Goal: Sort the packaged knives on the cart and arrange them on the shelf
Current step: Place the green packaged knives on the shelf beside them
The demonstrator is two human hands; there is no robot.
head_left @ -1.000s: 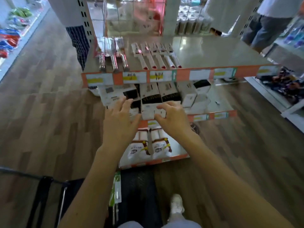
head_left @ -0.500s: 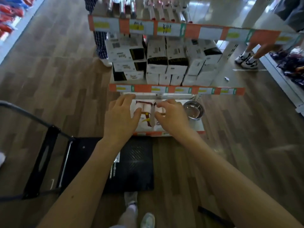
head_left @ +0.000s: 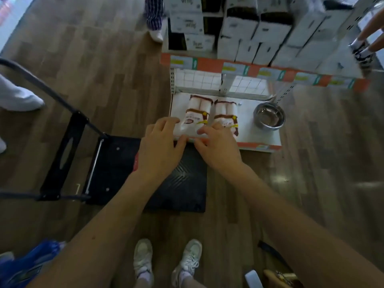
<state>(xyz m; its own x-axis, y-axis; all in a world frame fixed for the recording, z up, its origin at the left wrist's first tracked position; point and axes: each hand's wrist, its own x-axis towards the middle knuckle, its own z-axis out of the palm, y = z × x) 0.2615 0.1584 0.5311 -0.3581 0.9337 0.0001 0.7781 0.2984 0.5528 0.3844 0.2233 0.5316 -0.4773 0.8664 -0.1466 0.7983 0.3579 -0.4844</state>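
Observation:
My left hand (head_left: 160,149) and my right hand (head_left: 218,146) hover side by side, fingers apart and holding nothing, over the front edge of the bottom shelf (head_left: 259,146). Below them lies the black flat cart (head_left: 182,183). A thin red-edged package (head_left: 136,164) peeks out beside my left wrist on the cart; most of it is hidden by my arm. My fingertips overlap two white packs with brown bands (head_left: 200,113) lying on the bottom shelf; I cannot tell whether they touch.
A steel bowl (head_left: 269,117) sits on the bottom shelf's right side. White boxes (head_left: 270,34) fill the shelf above. The cart handle (head_left: 62,154) lies folded to the left. Other people's feet stand at the left (head_left: 18,97), top (head_left: 154,33) and right (head_left: 361,51).
The view has tilted down, so the top shelf with its packaged knives has left the frame. Both hands have dropped from the middle shelf to the bottom shelf's front edge above the cart.

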